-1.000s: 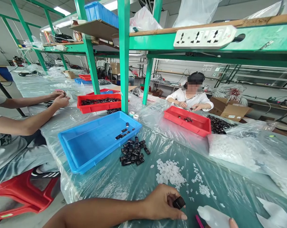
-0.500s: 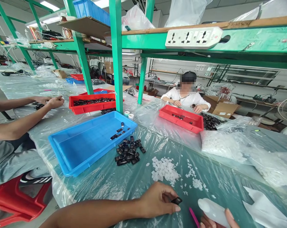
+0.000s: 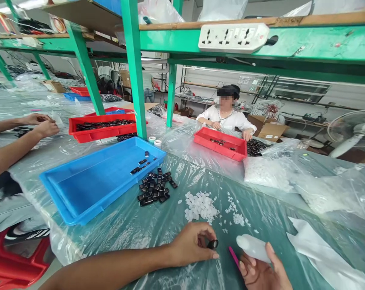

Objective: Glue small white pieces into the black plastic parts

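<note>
While the left hand (image 3: 188, 245) pinches a small black rounded piece (image 3: 213, 244) between thumb and curled fingers, the half-curled right hand (image 3: 262, 274) holds a translucent white plastic object (image 3: 252, 247), a slim pink stick (image 3: 233, 256) beside its fingers (gripped or not, I cannot tell). Just beyond the left hand lie white flakes (image 3: 200, 205); farther left, a heap of glossy black pieces (image 3: 155, 188) adjoins a blue plastic tray (image 3: 92, 185).

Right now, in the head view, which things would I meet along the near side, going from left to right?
Red stool → left hand holding a black piece → pink stick → right hand holding a whitish piece → white sheet.
</note>
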The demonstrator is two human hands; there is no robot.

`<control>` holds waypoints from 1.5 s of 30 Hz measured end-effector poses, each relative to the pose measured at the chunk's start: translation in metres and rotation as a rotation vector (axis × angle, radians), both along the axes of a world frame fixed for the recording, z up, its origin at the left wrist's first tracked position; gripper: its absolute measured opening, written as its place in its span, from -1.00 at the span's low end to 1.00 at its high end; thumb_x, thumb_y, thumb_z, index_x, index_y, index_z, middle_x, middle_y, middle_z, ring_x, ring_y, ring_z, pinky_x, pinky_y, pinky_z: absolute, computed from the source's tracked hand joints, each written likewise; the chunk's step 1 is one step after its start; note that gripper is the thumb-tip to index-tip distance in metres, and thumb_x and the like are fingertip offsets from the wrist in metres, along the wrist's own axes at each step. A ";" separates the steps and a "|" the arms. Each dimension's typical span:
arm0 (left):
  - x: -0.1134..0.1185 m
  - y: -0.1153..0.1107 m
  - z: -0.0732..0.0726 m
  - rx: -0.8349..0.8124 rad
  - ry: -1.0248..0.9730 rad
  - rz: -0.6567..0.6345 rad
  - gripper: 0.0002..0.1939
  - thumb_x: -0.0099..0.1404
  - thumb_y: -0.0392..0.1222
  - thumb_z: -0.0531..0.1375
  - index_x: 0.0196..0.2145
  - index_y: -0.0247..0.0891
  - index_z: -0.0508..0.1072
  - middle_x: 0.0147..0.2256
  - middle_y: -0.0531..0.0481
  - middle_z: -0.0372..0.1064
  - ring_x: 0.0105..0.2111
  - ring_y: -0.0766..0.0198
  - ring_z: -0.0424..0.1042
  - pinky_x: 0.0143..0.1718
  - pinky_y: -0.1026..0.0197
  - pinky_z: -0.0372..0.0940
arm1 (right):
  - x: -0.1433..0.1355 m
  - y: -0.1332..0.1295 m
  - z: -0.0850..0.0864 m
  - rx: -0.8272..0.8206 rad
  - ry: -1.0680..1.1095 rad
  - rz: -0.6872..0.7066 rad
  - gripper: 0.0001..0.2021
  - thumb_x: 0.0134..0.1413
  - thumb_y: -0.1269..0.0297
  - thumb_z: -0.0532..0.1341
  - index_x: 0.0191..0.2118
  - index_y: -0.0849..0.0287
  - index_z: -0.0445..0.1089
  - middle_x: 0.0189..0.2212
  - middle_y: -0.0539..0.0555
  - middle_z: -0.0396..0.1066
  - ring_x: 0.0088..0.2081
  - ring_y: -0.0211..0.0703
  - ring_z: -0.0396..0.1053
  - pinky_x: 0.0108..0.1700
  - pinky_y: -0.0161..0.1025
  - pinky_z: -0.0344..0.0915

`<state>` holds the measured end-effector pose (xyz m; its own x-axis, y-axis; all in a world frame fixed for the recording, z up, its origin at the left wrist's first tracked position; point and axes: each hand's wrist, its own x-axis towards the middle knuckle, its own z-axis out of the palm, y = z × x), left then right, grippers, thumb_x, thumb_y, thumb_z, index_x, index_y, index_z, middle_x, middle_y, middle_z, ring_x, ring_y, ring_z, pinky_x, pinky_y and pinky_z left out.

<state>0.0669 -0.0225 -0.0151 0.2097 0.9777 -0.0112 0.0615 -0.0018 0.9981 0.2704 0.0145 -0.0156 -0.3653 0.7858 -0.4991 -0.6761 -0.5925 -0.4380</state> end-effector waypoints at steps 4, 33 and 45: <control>0.000 0.000 0.003 0.013 0.021 -0.006 -0.66 0.06 -0.12 0.30 -0.25 -0.36 0.37 -0.29 -0.10 0.37 -0.46 0.37 0.32 -0.48 0.39 0.18 | -0.007 -0.005 0.004 0.124 -0.070 -0.031 -0.69 0.08 0.05 0.21 -0.28 0.24 0.41 -0.63 -0.06 0.14 -0.57 -0.35 0.16 -0.41 -0.32 0.34; -0.001 0.002 0.002 0.117 0.223 -0.037 -0.71 0.15 -0.04 0.25 -0.25 -0.29 0.42 -0.39 -0.02 0.36 -0.48 0.37 0.28 -0.48 0.38 0.15 | -0.012 -0.031 0.018 0.581 -0.874 0.008 -0.45 -0.02 -0.10 0.23 -0.07 0.25 0.21 -0.54 -0.03 0.29 -0.47 -0.24 0.19 -0.34 -0.34 0.10; -0.002 0.002 0.000 0.126 0.259 -0.038 -0.73 0.15 -0.06 0.25 -0.25 -0.28 0.41 -0.39 0.00 0.36 -0.47 0.37 0.29 -0.47 0.38 0.16 | -0.013 -0.035 0.020 0.615 -0.918 -0.008 -0.45 -0.02 -0.12 0.22 -0.08 0.27 0.23 -0.54 -0.03 0.30 -0.46 -0.24 0.20 -0.32 -0.35 0.08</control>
<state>0.0654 -0.0203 -0.0148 0.2522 0.9663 0.0519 0.3114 -0.1319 0.9411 0.2571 -0.0207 0.0045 -0.0499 0.9936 -0.1011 0.0541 -0.0984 -0.9937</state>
